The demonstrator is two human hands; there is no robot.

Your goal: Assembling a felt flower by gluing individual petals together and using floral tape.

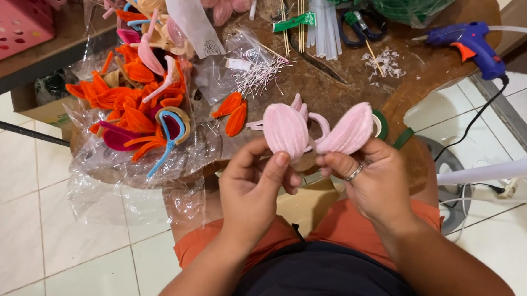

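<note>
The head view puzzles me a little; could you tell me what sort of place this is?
Probably a home craft corner: a low wooden table on tiled floor, a blue glue gun, loose orange petals, and both hands holding pink fuzzy petals.

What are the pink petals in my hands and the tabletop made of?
The pink petals look like fuzzy chenille stems coiled into ovals: a soft, matte, ribbed nap shows. The tabletop seems to be brown wood with an irregular edge, though the finish is hard to judge.

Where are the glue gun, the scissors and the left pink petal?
glue gun (pixel 469 41), head view, on its blue body.
scissors (pixel 358 28), head view, on the dark handles.
left pink petal (pixel 285 129), head view, on its fuzzy middle, above the left hand (pixel 254 187).
</note>
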